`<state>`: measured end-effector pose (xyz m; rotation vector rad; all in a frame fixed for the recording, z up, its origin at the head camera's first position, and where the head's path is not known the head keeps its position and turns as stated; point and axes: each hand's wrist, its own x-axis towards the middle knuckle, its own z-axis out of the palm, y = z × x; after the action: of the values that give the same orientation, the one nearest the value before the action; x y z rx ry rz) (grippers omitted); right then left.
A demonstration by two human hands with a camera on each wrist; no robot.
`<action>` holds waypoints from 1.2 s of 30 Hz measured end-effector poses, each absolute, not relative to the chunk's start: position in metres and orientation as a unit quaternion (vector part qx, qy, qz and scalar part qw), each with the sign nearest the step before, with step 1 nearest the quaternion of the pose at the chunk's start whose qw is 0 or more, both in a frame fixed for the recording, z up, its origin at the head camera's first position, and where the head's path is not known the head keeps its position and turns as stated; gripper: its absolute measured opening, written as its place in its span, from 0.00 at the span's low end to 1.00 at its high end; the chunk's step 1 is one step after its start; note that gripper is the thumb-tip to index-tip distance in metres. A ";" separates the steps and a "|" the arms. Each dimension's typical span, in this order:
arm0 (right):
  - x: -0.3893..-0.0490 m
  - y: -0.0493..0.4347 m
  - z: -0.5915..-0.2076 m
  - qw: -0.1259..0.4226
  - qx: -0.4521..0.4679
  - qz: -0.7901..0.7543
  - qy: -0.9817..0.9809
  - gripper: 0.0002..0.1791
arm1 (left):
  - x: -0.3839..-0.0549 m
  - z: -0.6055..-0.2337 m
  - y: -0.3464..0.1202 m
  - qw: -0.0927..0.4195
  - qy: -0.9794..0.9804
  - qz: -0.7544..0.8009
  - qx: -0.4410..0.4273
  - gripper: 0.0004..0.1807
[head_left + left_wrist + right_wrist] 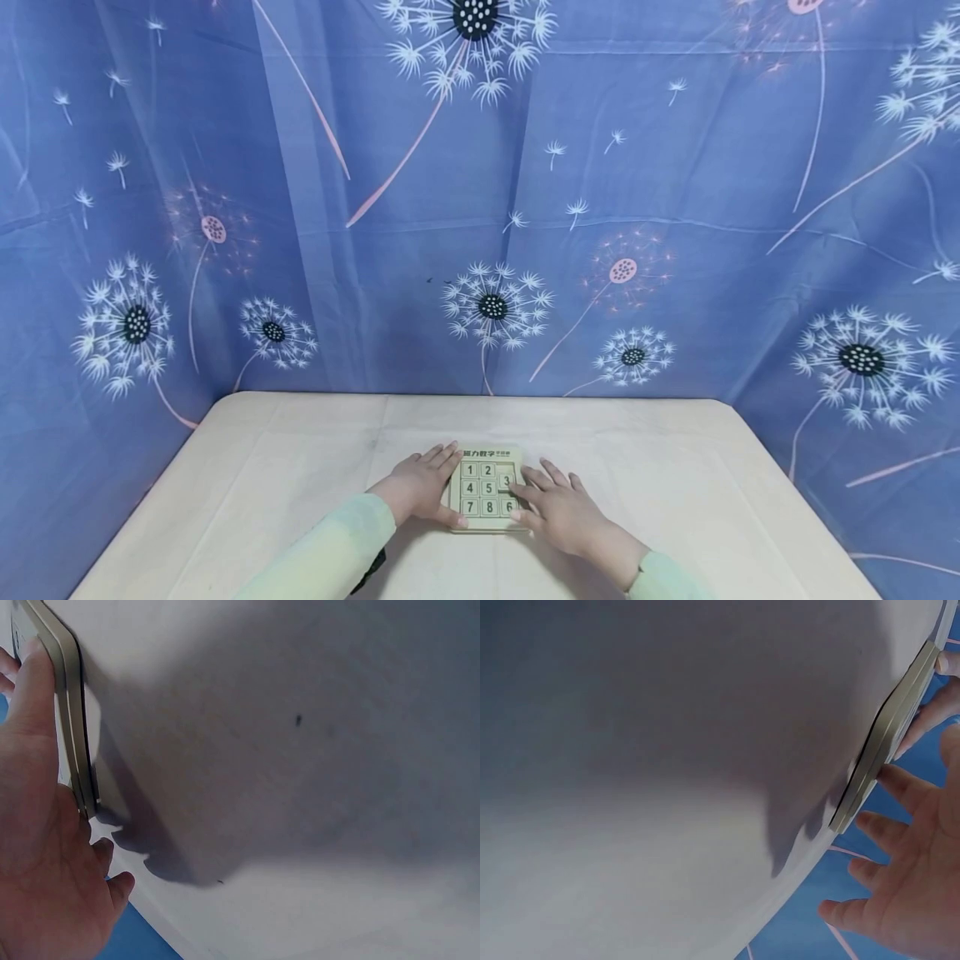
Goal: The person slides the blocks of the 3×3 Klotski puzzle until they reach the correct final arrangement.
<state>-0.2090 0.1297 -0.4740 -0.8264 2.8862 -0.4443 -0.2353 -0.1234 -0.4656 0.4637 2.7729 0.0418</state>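
Note:
A pale green sliding number puzzle [491,525] lies flat on the table with both hands at it. My left hand [422,485] holds its left side, thumb at the near corner and fingers along the far left edge. In the left wrist view that thumb [36,686] lies over the puzzle's edge. The tile numbered 3 [507,479] sits between the top and middle rows, a gap above it. My right hand [566,517] has its fingers spread; the index fingertip touches the 3 tile, and the thumb is by the 6 tile [508,507].
The pale table [300,450] has rounded far corners. Behind and beside it hangs a blue curtain [405,333] printed with dandelions. Both forearms come in from the near side in pale green sleeves [330,550].

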 end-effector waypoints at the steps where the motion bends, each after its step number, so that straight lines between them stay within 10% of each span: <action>1: -0.209 0.130 -0.474 0.054 -0.270 -0.147 0.950 0.30 | -0.235 -0.466 -0.123 0.164 0.973 0.016 0.163 0.62; 36: -0.222 0.120 -0.475 0.035 -0.243 -0.164 0.956 0.27 | -0.236 -0.465 -0.123 0.156 0.973 0.011 0.168 0.61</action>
<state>-0.2224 0.1204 -0.4752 -0.7459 2.9374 -0.5043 -0.2357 -0.1230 -0.4648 0.4816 2.7877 0.0324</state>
